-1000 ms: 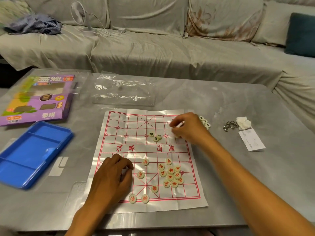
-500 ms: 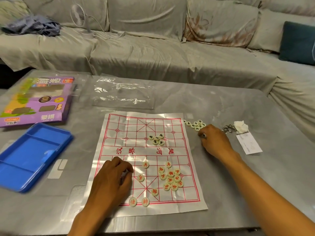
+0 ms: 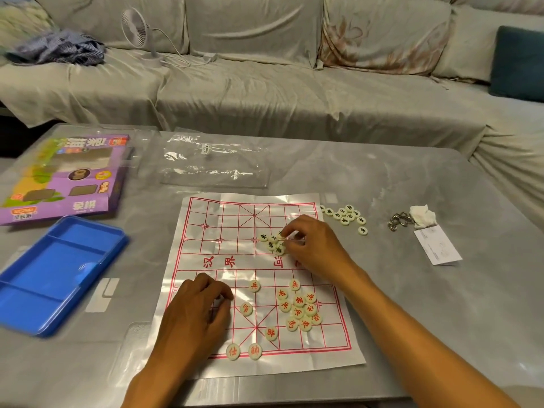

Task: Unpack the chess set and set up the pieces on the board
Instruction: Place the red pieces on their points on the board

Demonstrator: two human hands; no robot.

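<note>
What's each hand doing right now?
Left hand: fingers curled, resting on the board; holding anything cannot be told.
Right hand: pinching a dark-lettered piece at the small cluster.

Head-worn camera looks forward and down, near the table (image 3: pixel 397 178).

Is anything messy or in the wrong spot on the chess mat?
Yes. A bunch of dark-lettered pieces sits on the table beside the board, not on it. The red pieces are heaped in one corner instead of on their line crossings. The right hand is at a small dark cluster.
</note>
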